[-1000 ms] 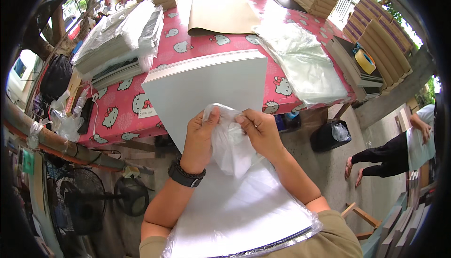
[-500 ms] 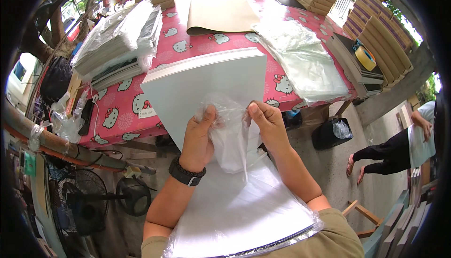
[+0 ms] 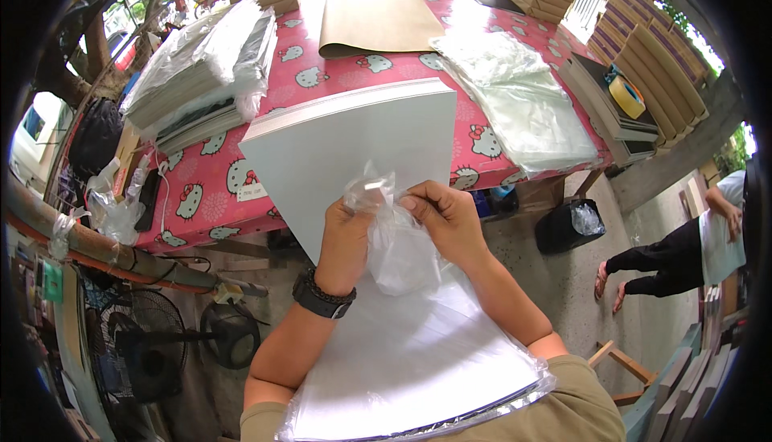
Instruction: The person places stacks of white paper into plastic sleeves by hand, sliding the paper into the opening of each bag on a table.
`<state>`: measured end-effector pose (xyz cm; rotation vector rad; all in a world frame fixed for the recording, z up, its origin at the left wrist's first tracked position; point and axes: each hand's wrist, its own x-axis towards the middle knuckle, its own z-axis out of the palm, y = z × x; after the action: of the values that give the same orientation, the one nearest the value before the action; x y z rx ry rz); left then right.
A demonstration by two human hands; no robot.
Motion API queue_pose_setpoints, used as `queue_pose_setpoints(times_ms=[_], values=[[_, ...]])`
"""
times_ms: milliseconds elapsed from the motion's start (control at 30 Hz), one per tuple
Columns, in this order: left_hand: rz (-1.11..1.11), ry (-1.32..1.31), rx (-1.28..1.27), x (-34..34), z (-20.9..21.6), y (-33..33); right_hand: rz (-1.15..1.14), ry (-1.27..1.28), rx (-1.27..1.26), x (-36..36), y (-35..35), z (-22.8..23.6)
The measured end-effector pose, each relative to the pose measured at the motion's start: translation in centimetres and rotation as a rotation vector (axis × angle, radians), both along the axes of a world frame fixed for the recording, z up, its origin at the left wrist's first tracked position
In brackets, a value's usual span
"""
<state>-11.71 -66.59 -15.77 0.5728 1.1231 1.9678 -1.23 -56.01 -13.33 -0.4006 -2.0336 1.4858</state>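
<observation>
A clear plastic bag is bunched up between my two hands. My left hand has its fingers closed round the gathered film. Beside it, my right hand pinches the same film between thumb and fingers. The bag's lower part hangs over a white stack in clear plastic that lies on my lap against my body. Behind my hands, a thick stack of white sheets leans on the table's near edge, its lower part partly hidden.
The table has a pink patterned cloth. On it lie plastic-wrapped stacks, a brown sheet, flat clear bags and a tape roll. A black bin, a fan and another person stand around.
My right hand has moved left, closer to my left hand, and the gathered film now bunches up between them. The stacks have barely shifted.
</observation>
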Motion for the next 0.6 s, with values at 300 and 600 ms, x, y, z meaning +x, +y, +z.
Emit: queue_pose_setpoints(times_ms=[300, 600], values=[[-0.042, -0.134, 0.046, 1.1, 2.3, 0.2, -0.106, -0.056, 0.135, -0.2, 0.3, 0.2], [-0.055, -0.136, 0.043, 0.3, 0.5, 0.0, -0.109, -0.048, 0.217, -0.1, -0.1, -0.3]])
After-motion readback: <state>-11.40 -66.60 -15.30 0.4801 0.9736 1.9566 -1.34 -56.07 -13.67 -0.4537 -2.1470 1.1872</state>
